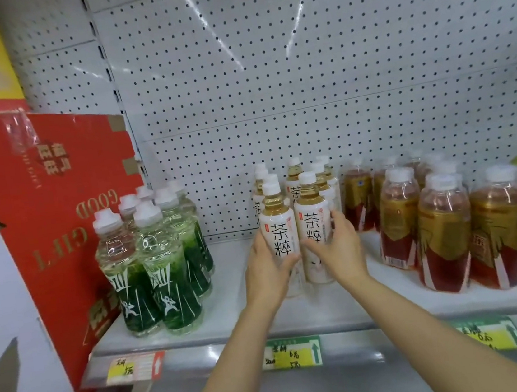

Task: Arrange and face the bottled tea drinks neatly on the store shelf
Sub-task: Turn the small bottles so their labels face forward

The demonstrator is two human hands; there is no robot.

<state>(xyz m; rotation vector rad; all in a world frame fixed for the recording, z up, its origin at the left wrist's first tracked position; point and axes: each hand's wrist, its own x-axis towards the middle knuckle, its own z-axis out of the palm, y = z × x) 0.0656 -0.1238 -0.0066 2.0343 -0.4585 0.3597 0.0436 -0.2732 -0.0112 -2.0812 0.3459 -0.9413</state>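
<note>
Two rows of white-labelled tea bottles with white caps stand in the middle of the white shelf (231,300). My left hand (268,271) grips the front left white tea bottle (278,226) from its left side, thumb across the label's lower part. My right hand (338,248) curls round the front right white tea bottle (311,218), fingers on its right side and thumb across the front. Both front bottles stand upright with the black characters facing me. More white-labelled bottles (293,175) stand behind them.
Several green-labelled bottles (157,260) stand to the left, next to a red gift box (58,220). Red-brown tea bottles with gold labels (444,231) fill the right. Price tags (291,353) hang on the shelf's front rail. A white pegboard (301,76) backs the shelf.
</note>
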